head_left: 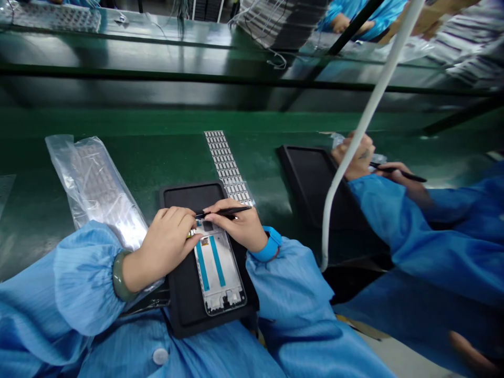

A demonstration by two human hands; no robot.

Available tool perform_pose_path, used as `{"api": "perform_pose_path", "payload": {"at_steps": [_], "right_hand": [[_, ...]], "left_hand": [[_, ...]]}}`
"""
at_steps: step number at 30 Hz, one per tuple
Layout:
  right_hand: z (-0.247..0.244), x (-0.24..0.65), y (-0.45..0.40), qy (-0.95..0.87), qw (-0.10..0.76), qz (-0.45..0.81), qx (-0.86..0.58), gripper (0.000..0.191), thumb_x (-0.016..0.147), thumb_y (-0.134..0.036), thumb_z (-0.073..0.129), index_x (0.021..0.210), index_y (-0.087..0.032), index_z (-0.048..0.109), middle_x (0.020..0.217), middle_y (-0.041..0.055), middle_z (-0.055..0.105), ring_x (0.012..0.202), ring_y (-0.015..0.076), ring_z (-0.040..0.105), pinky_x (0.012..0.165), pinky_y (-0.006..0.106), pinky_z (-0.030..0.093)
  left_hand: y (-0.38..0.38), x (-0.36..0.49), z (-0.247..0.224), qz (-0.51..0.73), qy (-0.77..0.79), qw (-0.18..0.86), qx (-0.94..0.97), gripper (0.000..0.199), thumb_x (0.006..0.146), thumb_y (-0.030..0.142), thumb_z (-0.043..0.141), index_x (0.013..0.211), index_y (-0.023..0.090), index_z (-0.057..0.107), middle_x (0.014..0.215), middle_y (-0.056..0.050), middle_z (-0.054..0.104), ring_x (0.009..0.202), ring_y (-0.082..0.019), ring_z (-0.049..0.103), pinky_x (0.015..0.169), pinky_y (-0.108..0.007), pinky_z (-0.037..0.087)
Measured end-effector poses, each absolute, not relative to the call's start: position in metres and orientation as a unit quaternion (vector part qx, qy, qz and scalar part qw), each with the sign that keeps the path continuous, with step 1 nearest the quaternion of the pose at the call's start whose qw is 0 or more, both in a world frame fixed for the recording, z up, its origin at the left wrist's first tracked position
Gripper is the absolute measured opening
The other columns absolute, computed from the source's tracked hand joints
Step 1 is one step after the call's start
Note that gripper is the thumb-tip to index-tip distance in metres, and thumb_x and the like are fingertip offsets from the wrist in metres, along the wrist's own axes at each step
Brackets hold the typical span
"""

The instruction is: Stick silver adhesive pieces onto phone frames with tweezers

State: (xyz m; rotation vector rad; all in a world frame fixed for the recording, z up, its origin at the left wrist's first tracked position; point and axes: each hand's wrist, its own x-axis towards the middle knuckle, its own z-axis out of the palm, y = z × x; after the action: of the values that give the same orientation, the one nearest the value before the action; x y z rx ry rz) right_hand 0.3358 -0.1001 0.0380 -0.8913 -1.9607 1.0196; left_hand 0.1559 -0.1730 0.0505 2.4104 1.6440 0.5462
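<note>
A silver phone frame point(220, 273) with two blue strips lies in a black tray point(185, 310) in front of me. My right hand point(240, 226), with a blue wristband, pinches black tweezers point(234, 210) over the frame's top end. On the left, my left hand point(165, 244), wearing a green bangle, has its fingers bent and together at the frame's upper left corner. Something small and yellowish shows by its fingertips, too small to name. The tweezers' tips are hidden near the left fingers.
Behind the tray lies a sheet of small parts point(226, 163). A clear plastic bag point(106, 184) is at the left. To the right are another black tray point(311, 178), a white cable point(354, 142) and a co-worker's hands point(356, 155). A shelf point(157, 58) runs along the back.
</note>
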Motion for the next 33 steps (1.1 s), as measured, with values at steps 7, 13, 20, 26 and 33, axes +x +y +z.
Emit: {"api": "perform_pose_path", "payload": {"at_steps": [7, 13, 20, 26, 33], "right_hand": [[0.0397, 0.3370, -0.1094, -0.819, 0.377, 0.331, -0.277, 0.006, 0.082, -0.026, 0.066, 0.085, -0.021, 0.066, 0.090, 0.0050, 0.071, 0.083, 0.0187, 0.067, 0.077, 0.034, 0.055], [0.0386, 0.3395, -0.1081, -0.781, 0.414, 0.364, -0.293, 0.008, 0.079, -0.024, 0.069, 0.082, -0.020, 0.064, 0.088, 0.0053, 0.070, 0.082, 0.0188, 0.067, 0.076, 0.034, 0.056], [0.0366, 0.3381, -0.1030, -0.766, 0.396, 0.395, -0.317, 0.011, 0.078, -0.028, 0.069, 0.083, -0.021, 0.062, 0.088, 0.0033, 0.070, 0.084, 0.0175, 0.067, 0.078, 0.033, 0.055], [0.0368, 0.3395, -0.1028, -0.759, 0.396, 0.405, -0.322, 0.013, 0.078, -0.031, 0.069, 0.082, -0.021, 0.062, 0.087, 0.0034, 0.070, 0.082, 0.0176, 0.067, 0.077, 0.033, 0.056], [0.0369, 0.3382, -0.1033, -0.758, 0.400, 0.403, -0.319, 0.011, 0.077, -0.028, 0.071, 0.081, -0.021, 0.064, 0.085, 0.0031, 0.070, 0.079, 0.0178, 0.067, 0.075, 0.032, 0.056]], "left_hand": [[-0.1722, 0.1546, 0.0475, 0.189, 0.547, 0.090, 0.811, 0.016, 0.089, 0.032, 0.050, 0.092, 0.017, 0.054, 0.104, -0.008, 0.062, 0.100, -0.024, 0.055, 0.081, -0.038, 0.041], [-0.1727, 0.1555, 0.0482, 0.186, 0.551, 0.090, 0.809, 0.014, 0.089, 0.031, 0.051, 0.092, 0.018, 0.054, 0.104, -0.008, 0.062, 0.100, -0.023, 0.055, 0.082, -0.038, 0.041], [-0.1728, 0.1561, 0.0501, 0.187, 0.551, 0.099, 0.807, 0.013, 0.087, 0.030, 0.054, 0.092, 0.017, 0.055, 0.105, -0.009, 0.062, 0.099, -0.024, 0.056, 0.081, -0.039, 0.041], [-0.1725, 0.1559, 0.0505, 0.176, 0.549, 0.092, 0.812, 0.014, 0.087, 0.030, 0.054, 0.092, 0.017, 0.055, 0.106, -0.009, 0.061, 0.099, -0.024, 0.055, 0.081, -0.039, 0.041], [-0.1726, 0.1561, 0.0516, 0.182, 0.549, 0.089, 0.811, 0.013, 0.087, 0.029, 0.055, 0.089, 0.016, 0.054, 0.105, -0.008, 0.062, 0.098, -0.024, 0.056, 0.080, -0.038, 0.041]]}}
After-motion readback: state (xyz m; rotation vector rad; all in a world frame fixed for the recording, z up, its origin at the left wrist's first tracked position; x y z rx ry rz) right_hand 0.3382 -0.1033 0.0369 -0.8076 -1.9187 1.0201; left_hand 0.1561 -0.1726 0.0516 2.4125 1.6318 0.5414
